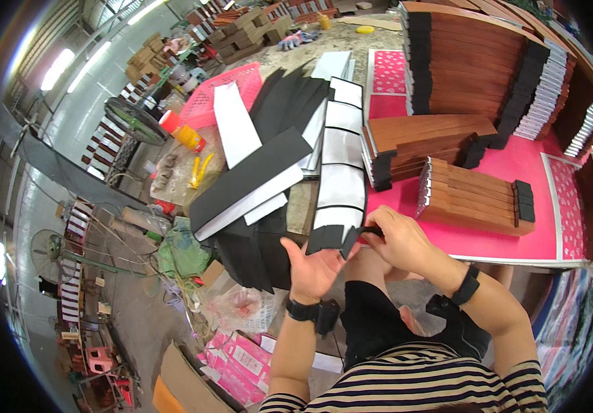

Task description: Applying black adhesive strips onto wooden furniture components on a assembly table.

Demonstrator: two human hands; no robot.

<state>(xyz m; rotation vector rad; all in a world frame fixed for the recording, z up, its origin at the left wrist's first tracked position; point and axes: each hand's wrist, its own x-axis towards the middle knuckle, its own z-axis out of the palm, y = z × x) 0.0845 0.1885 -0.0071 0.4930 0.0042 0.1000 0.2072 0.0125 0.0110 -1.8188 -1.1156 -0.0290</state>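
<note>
A long white strip (342, 148) with black cross lines and black edges lies lengthwise in front of me. At its near end are small black foam-like pieces (327, 237). My left hand (314, 272) is palm up at that end, thumb spread wide, its fingers partly hidden beneath the black pieces. Just to the right, my right hand (398, 237) pinches a small black piece (371, 230) against the strip's near right corner. Left of the strip lie loose black and white sheets, with a wide black sheet (252, 180) on top.
Stacked brown wooden slats (475, 69) with black ends stand on the pink tabletop (393, 196) at right, with a smaller slat bundle (475, 196) nearer. A pink basket (217, 93), an orange-and-yellow canister (183, 131) and a fan (135, 120) are at left. Cartons and bags lie below.
</note>
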